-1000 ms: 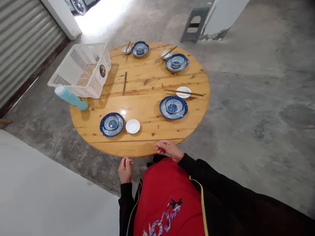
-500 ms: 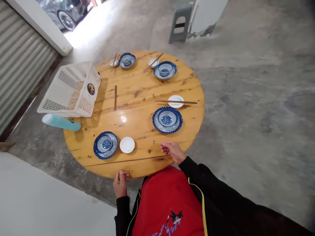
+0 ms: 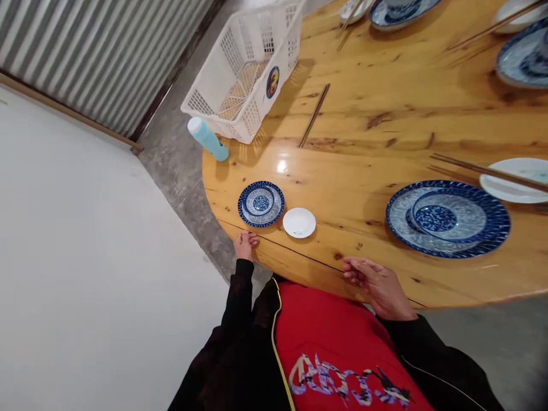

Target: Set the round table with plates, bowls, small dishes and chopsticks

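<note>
My left hand (image 3: 245,244) is at the table's near left edge, just below a blue-patterned plate (image 3: 244,210). Its fingers are loosely bent and a little apart, with nothing visible in them. On that plate rests a matching blue-and-white bowl (image 3: 261,203). A small white dish (image 3: 299,222) is right beside the plate. Over the near edge of the table is my right hand (image 3: 379,282), fingers curled in and thumb against them, apparently holding nothing. Beyond it lies another blue-patterned plate (image 3: 492,228) with a bowl (image 3: 440,220) on it.
A white plastic basket (image 3: 252,117) and a light-blue bottle (image 3: 208,140) stand at the left of the wooden table (image 3: 363,188). One pair of chopsticks (image 3: 314,116) lies on the wood; another (image 3: 475,165) crosses a white dish (image 3: 520,194). More dishes are farther back.
My view has swung left and closer to the table. My left hand has shifted toward the left plate. My right hand has come left, away from the right-hand plate.
</note>
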